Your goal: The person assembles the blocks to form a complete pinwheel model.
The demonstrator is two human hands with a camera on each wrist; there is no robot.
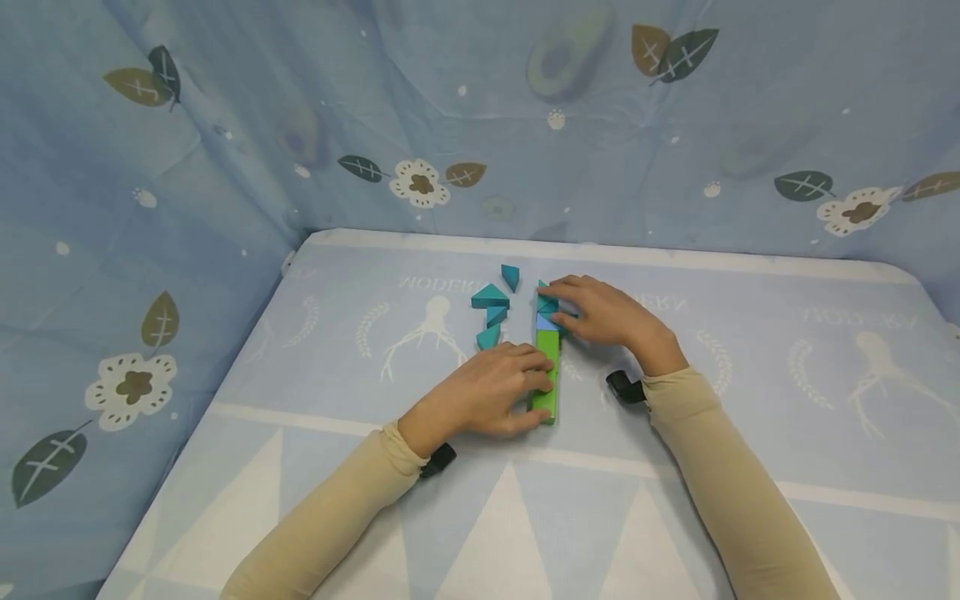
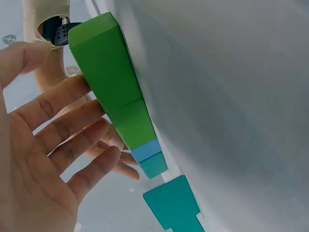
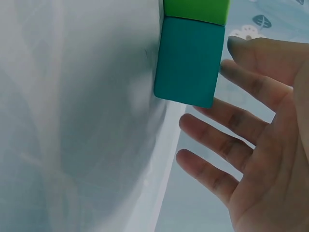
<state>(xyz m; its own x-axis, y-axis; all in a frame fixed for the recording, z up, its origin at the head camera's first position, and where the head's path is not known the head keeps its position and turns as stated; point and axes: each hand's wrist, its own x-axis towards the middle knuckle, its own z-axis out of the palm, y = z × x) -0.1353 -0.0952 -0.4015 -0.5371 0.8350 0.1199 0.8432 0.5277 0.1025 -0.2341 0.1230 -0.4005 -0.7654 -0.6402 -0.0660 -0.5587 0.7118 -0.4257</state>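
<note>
A narrow row of blocks runs away from me on the table: long green blocks [image 1: 548, 350] nearest, a light blue piece [image 1: 545, 322] after them, and teal pieces [image 1: 547, 303] at the far end. My left hand [image 1: 498, 390] rests along the left of the green part, fingertips touching it with fingers spread. At the far end, my right hand [image 1: 603, 315] has its fingers loosely extended over the teal pieces. In the right wrist view its thumb and forefinger lie by the edge of a teal block [image 3: 188, 63]; whether they press it is unclear.
Several loose teal blocks lie left of the row, among them a wedge [image 1: 511, 277] at the back, a triangular one [image 1: 491, 297] and one [image 1: 488, 337] near the left hand. A patterned cloth covers the table [image 1: 750, 333]; a blue curtain [image 1: 525, 167] hangs behind.
</note>
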